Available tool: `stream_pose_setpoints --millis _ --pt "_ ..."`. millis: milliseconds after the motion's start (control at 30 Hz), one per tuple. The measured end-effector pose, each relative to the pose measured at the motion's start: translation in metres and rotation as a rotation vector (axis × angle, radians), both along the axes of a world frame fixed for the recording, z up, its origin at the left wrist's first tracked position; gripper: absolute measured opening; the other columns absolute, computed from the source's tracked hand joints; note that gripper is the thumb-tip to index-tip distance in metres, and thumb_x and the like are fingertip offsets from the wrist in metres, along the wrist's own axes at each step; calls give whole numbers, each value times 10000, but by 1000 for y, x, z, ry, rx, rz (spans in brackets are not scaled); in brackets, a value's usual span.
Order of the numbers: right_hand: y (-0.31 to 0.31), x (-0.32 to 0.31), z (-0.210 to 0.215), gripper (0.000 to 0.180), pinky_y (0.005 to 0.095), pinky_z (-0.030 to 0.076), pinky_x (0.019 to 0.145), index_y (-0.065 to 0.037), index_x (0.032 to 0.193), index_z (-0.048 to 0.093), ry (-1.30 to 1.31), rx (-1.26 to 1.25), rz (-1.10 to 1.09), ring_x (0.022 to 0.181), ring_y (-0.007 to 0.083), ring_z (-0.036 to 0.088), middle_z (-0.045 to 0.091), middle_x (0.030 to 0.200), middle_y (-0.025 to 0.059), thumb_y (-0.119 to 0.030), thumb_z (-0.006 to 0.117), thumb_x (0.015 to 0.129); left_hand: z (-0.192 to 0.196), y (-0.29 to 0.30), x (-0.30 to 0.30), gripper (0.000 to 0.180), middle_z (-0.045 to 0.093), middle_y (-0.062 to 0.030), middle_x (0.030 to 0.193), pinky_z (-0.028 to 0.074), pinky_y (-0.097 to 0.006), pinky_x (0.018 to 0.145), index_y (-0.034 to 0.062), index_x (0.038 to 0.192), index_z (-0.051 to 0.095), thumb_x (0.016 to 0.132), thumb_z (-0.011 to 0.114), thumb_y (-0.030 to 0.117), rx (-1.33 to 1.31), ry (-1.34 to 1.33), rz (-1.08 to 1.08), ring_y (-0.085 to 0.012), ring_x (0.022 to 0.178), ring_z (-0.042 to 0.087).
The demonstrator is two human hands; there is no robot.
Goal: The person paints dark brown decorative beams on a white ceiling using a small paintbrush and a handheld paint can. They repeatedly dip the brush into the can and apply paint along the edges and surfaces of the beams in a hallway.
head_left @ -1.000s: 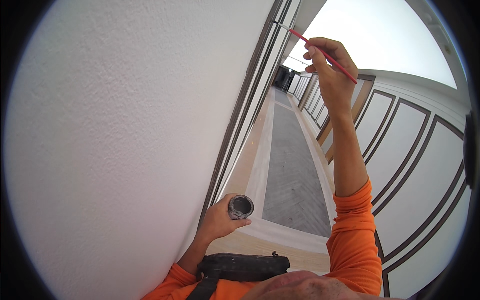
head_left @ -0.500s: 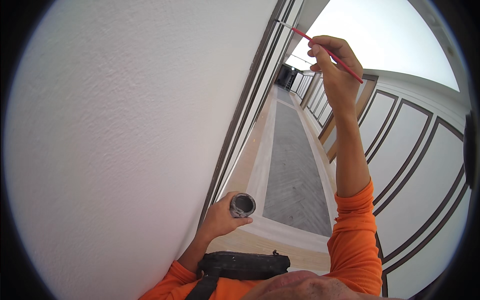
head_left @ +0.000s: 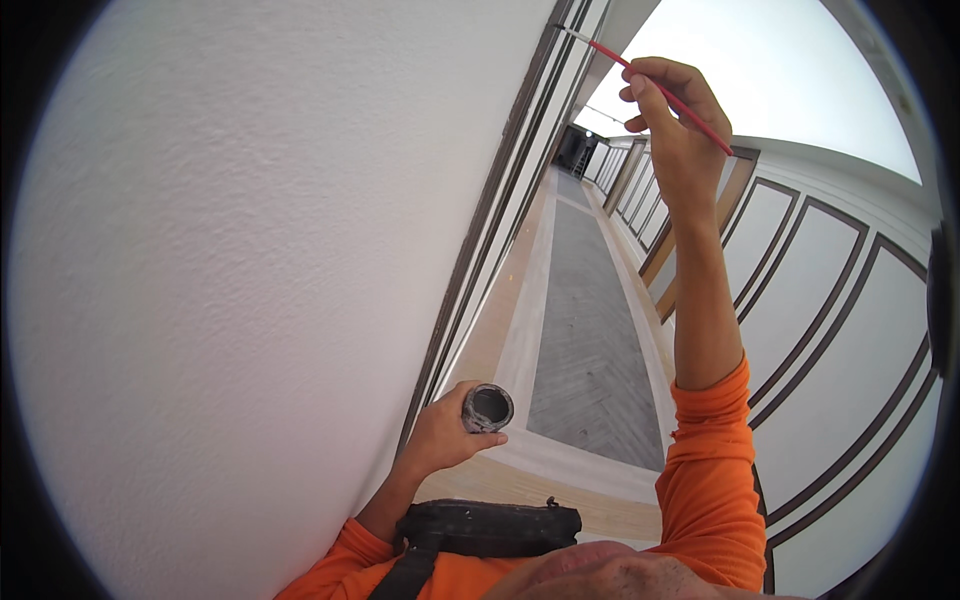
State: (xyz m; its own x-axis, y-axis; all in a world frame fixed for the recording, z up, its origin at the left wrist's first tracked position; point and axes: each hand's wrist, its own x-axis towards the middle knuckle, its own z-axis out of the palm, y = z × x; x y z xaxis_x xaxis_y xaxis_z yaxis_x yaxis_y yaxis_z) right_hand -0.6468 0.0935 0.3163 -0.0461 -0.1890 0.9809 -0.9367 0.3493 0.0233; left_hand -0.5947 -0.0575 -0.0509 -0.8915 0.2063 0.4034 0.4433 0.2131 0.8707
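Raised ahead, my right hand (head_left: 680, 125) pinches a thin red-handled paintbrush (head_left: 612, 55) between thumb and fingers. The brush's dark tip meets the dark trim strip (head_left: 545, 62) high on the wall to my left; whether it presses or just grazes cannot be made out. Low near my chest, my left hand (head_left: 440, 432) is wrapped round a small round pot (head_left: 488, 407), its rim smeared with grey. Dark grey paint seems to lie inside the pot, which I hold upright, close beside the wall's lower trim.
A white textured wall (head_left: 250, 270) fills the left. Ahead runs a long corridor with a grey herringbone floor panel (head_left: 590, 340) between pale borders. White panels with dark mouldings (head_left: 810, 290) line the right side. A black bag (head_left: 490, 530) hangs at my chest.
My right hand and the brush have moved slightly up along the trim, the tip shifting a little higher. My left hand and the pot have hardly moved.
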Motion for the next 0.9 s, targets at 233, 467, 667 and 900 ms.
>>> stream_pose_setpoints --millis 233,467,667,900 --pt "3 2 -2 142 247 597 653 -31 1054 744 -30 41 -21 865 112 723 748 973 57 -119 722 945 2 -1 2 732 738 -151 1152 565 -391 927 68 1308 610 712 947 326 -7 10 22 -322 1061 734" --pt "-4 7 10 143 247 591 648 -30 1063 736 -38 -29 -17 868 118 727 747 958 59 -107 713 944 2 -1 2 744 743 -154 1143 564 -391 923 59 1312 607 716 942 353 -25 6 22 -325 1057 733" --pt "4 6 7 138 247 594 652 -37 1071 731 -67 22 71 877 118 730 747 949 54 -96 703 949 -2 -1 1 748 745 -151 1137 564 -395 922 64 1307 611 707 946 359 -10 32 29 -329 1052 734" --pt "-3 10 2 124 250 592 658 -38 1051 736 -95 -14 -27 862 115 721 743 952 51 -100 699 950 2 -1 1 772 739 -151 1137 557 -368 935 34 1298 598 681 976 302 -28 41 31 -281 1068 730"
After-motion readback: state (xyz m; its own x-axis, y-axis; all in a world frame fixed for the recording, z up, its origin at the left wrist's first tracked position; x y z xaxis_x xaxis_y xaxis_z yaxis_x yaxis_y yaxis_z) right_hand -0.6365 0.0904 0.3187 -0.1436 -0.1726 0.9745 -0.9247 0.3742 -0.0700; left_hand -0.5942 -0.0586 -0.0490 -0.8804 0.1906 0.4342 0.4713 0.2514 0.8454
